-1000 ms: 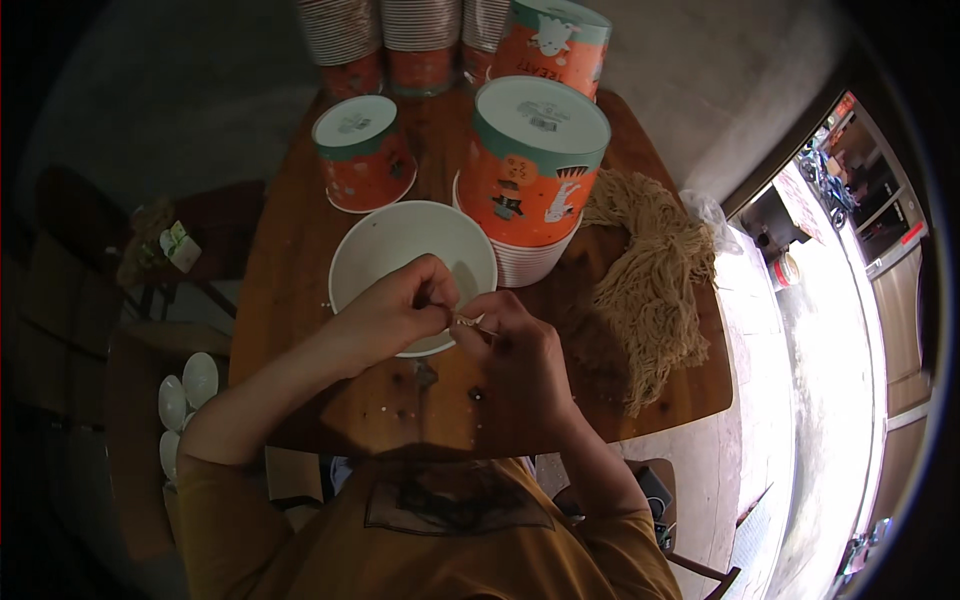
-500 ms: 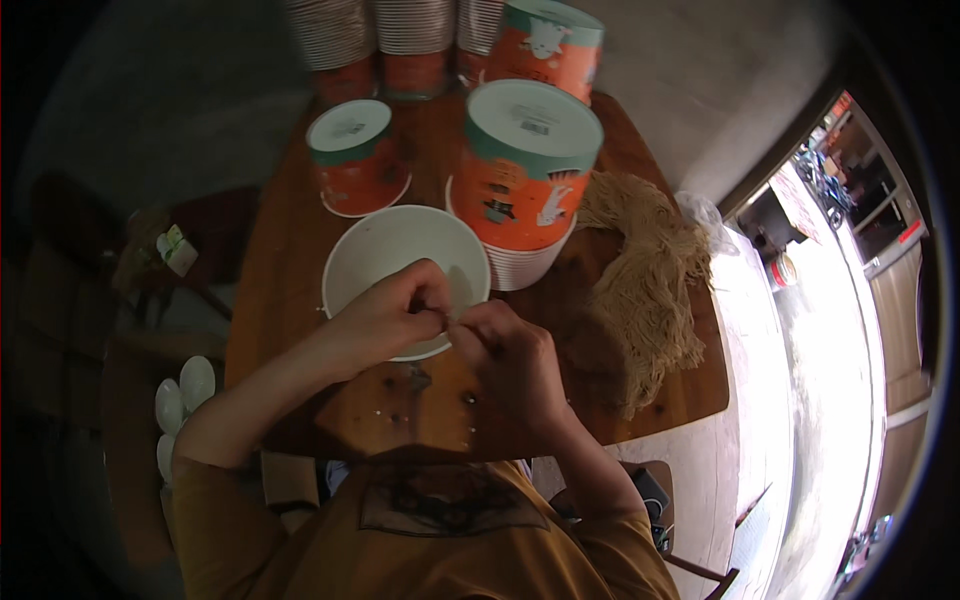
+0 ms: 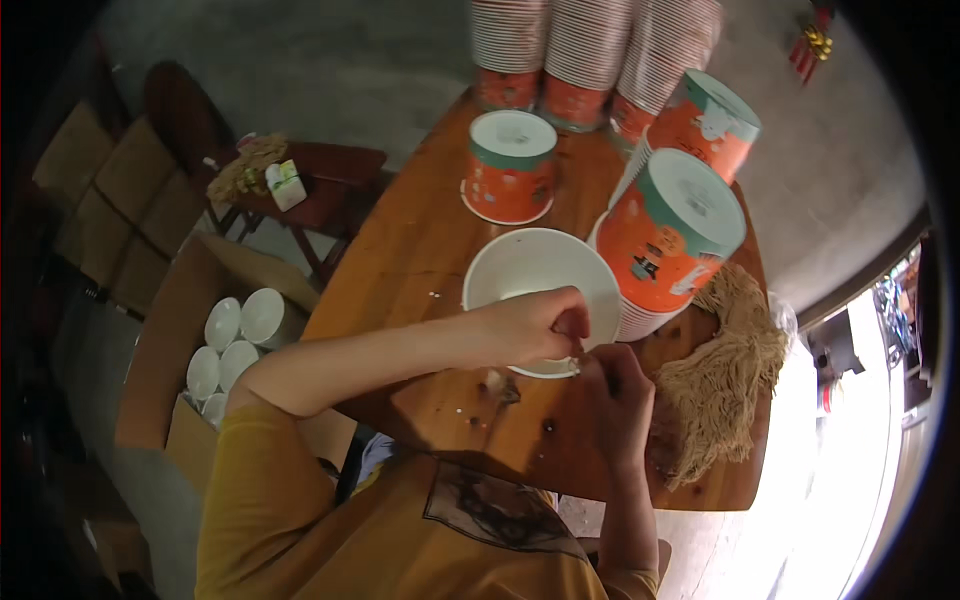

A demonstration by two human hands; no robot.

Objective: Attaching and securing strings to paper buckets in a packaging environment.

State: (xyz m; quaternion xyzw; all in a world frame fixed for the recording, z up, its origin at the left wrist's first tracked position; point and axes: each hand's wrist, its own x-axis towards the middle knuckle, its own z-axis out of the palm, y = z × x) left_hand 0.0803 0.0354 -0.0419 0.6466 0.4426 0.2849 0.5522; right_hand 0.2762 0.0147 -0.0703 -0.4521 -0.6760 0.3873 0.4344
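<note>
An open white paper tub (image 3: 492,283) stands on the wooden table in front of me. My left hand (image 3: 540,328) is over its near rim, fingers pinched together. Close beside it, just outside the rim, my right hand (image 3: 620,392) is also closed. Something small and pale shows between the fingertips, too small to name. Right behind the tub, an orange tub with a green band (image 3: 665,235) sits upside down on a stack of white-rimmed tubs. A similar upturned tub (image 3: 512,170) is at the back left. Tan stringy yarn (image 3: 725,380) is heaped to the right.
Tall stacks of tubs (image 3: 585,60) line the table's far end, with another orange tub (image 3: 705,125) beside them. At left on the floor is a cardboard box (image 3: 160,370) of white tubs. Behind it, a low red-brown table (image 3: 335,165) bears yarn and a small packet.
My view has swung left, so the table appears farther right and the cardboard box is in full sight. Both hands stay pinched near the tub's rim, now slightly farther apart.
</note>
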